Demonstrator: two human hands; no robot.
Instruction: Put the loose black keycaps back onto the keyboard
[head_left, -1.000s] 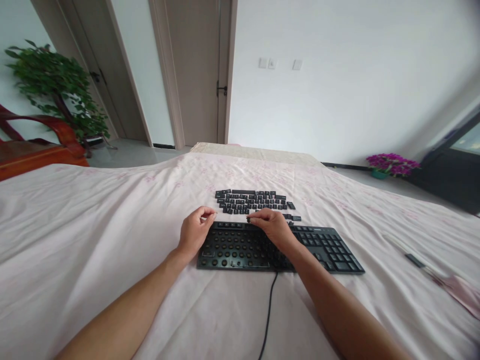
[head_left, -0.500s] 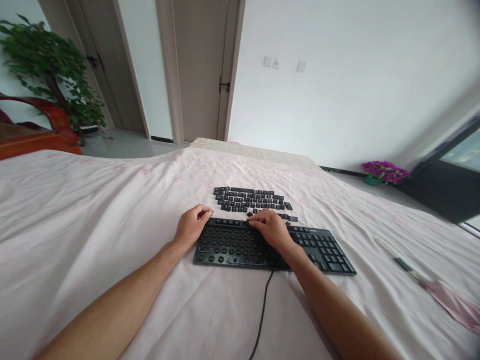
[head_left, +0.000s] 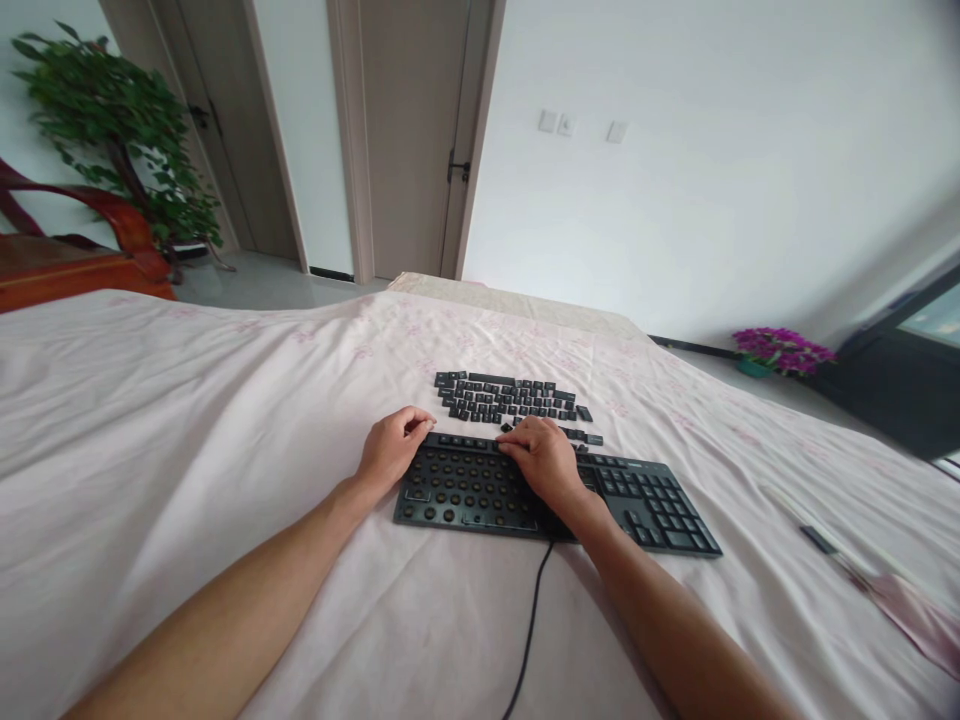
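Note:
A black keyboard (head_left: 652,505) lies on the pale pink bedsheet (head_left: 187,420), its left and middle part stripped of keycaps, its right block still capped. Behind it, several loose black keycaps (head_left: 510,398) lie in rows on the sheet. My left hand (head_left: 391,450) rests at the keyboard's far left corner, fingers curled, thumb against the fingertips; what it holds is hidden. My right hand (head_left: 541,458) lies over the keyboard's top edge near the middle, fingers bent down and pinched on a small dark keycap at their tips.
The keyboard's black cable (head_left: 531,620) runs toward me. A thin dark tool (head_left: 821,540) and a pink cloth strip (head_left: 907,605) lie far right. A wooden chair (head_left: 67,265), a green plant (head_left: 112,120), doors and purple flowers (head_left: 780,348) stand beyond the bed.
Both hands stay at the keyboard's top edge; my right hand has settled slightly lower onto the top row. The view shifted a little.

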